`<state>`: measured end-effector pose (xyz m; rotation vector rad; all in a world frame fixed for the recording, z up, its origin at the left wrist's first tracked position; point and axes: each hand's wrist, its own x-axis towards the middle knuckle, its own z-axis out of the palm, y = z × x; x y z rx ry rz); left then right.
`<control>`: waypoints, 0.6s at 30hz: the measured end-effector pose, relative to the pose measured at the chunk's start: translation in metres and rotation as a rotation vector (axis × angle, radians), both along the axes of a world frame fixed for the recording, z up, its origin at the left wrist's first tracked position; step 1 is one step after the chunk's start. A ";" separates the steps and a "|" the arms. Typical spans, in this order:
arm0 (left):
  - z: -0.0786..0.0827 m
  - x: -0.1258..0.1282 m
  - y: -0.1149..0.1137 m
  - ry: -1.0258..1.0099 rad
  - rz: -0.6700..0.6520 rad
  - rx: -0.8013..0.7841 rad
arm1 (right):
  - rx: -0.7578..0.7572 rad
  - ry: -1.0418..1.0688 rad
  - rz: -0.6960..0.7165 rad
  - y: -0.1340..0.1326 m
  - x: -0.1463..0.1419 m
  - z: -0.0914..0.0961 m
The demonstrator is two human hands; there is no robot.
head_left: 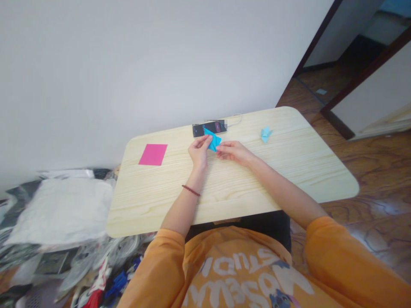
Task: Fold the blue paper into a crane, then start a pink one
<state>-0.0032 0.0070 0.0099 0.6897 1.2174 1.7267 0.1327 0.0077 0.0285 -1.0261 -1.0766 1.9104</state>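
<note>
A folded piece of blue paper (212,140) is held just above the light wooden table (224,188), near its far edge. My left hand (199,152) pinches the paper's left side with thumb and fingers. My right hand (231,152) pinches its lower right corner. Both hands are closed on the paper. A dark bead bracelet sits on my left wrist.
A black phone (209,127) with a cable lies right behind the paper. A pink paper sheet (153,154) lies flat at the left. A small folded blue paper figure (266,134) sits at the right. Piles of plastic bags (61,214) lie on the floor at the left.
</note>
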 end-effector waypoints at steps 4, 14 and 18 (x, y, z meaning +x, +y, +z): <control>-0.001 0.003 -0.002 0.060 -0.003 0.013 | 0.039 -0.012 -0.004 0.000 -0.001 -0.002; -0.004 0.006 -0.001 0.070 0.010 -0.005 | 0.069 -0.042 -0.037 0.005 -0.004 -0.013; -0.004 0.006 -0.001 0.063 0.018 0.002 | 0.041 -0.052 -0.019 0.004 -0.003 -0.009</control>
